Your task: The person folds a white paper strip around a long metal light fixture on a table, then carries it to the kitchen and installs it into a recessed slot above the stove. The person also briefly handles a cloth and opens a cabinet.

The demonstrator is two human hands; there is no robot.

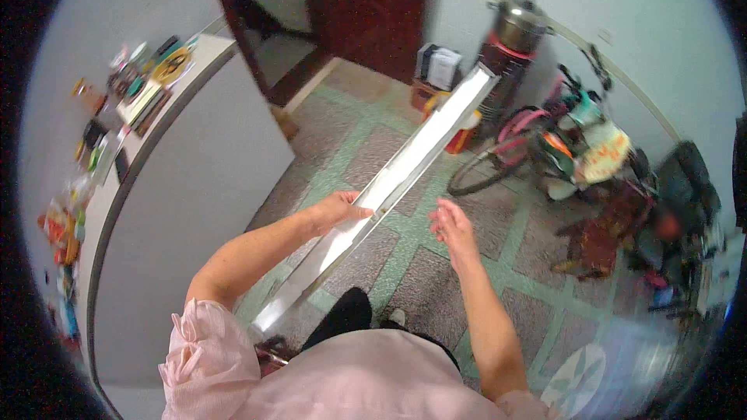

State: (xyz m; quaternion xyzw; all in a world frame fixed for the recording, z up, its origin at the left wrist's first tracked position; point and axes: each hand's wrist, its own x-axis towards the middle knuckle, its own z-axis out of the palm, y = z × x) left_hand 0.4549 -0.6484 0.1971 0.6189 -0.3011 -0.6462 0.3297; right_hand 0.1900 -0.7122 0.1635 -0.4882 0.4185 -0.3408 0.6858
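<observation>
A long, shiny white channel [428, 136], shaped like the housing of a tube light, slants from my lower left to the upper right, well above the floor. My left hand [340, 210] grips it near its middle, with the thumb laid over the inner face and the other fingers hidden behind. Off to the right of the channel, my right hand [453, 231] hangs in the air with its fingers loosely bent and apart, touching nothing.
A grey-sided counter [194, 140] on the left carries bottles, books and packets. Beyond the channel stand a steel pot [520, 23], a white box [440, 66] and a dark red door [366, 8]. A bicycle [506, 152] piled with bags leans at the right on the tiled floor [420, 280].
</observation>
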